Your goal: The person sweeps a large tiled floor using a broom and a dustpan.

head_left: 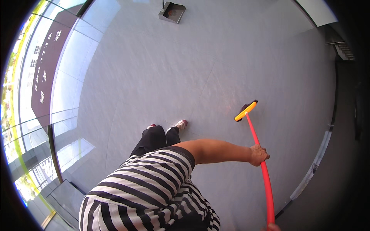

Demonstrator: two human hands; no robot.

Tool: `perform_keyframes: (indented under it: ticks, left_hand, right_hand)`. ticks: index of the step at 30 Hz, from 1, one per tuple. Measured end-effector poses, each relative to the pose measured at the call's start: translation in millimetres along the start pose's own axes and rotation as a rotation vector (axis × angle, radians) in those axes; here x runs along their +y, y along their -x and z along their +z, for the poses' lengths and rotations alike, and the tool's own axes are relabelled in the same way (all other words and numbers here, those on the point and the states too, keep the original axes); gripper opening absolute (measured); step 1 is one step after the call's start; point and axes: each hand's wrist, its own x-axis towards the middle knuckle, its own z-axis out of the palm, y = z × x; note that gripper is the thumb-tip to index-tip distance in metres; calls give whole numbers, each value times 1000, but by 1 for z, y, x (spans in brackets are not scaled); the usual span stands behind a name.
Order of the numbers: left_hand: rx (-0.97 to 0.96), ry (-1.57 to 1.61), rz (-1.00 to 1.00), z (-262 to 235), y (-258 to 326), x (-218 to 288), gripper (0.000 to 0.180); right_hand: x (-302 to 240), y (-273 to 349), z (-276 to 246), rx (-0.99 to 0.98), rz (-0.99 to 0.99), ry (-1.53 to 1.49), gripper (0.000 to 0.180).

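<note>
Head view, from above: a grey floor (pixel 154 69) with faint tile seams fills most of the scene, and a striped shirt (pixel 142 177) takes up the lower part. At the left is a brown lettered panel (pixel 48 69), perhaps a mat. Out to the person's right runs the broom (pixel 266 177), its red handle slanting up to a yellow brush head (pixel 243 114) whose dark bristles appear to meet the floor. The left forearm reaches across, and the left hand (pixel 259 155) has its fingers wrapped around the handle's middle. Near the top edge stands a grey dustpan (pixel 177 16), well apart from the broom, with something reddish-brown inside. Only a sliver of the right hand (pixel 273 227) shows, beside the handle at the lower edge; whether its fingers grasp it, I cannot tell.

Sweeping looks under way rather than finished: the brush is out on the floor, away from the dustpan. How much is swept or left cannot be judged; any dust is too fine to make out.
</note>
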Motion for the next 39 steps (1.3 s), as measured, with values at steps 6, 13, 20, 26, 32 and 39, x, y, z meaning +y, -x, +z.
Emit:
perform_keyframes:
  ticks: [6, 13, 20, 26, 32, 39]
  left_hand:
    - [14, -168, -116, -60, 63, -24, 16]
    - [77, -484, -656, -141, 257, -201, 17]
    - [194, -529, -1180, -220, 425, -364, 20]
    - [98, -400, -949, -236, 305, -375, 16]
    - [-16, -93, -472, -250, 39, -260, 25]
    - [11, -4, -59, -278, -46, -178, 13]
  right_hand:
    - [36, 25, 0, 593, 65, -181, 11]
    - [111, -93, 182, 138, 477, -1005, 21]
    - [60, -255, 376, -329, 402, -1284, 13]
    - [97, -306, 296, -137, 598, -1160, 14]
    - [76, -313, 91, 244, 519, -487, 15]
    - [12, -335, 48, 350, 91, -210, 18]
